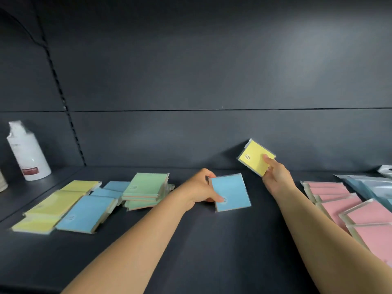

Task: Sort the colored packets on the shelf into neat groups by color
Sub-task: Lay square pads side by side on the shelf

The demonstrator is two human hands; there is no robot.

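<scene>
One packet [230, 193] per hand [199, 187].

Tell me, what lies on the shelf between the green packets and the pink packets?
In the head view, the left hand grips a blue packet between the green packets and the pink packets; otherwise bare dark shelf.

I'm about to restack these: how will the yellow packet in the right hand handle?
The yellow packet stays flat while the right hand pinches one corner, so it is probably stiff and light. Its glossy clear wrap may be slippery.
</scene>
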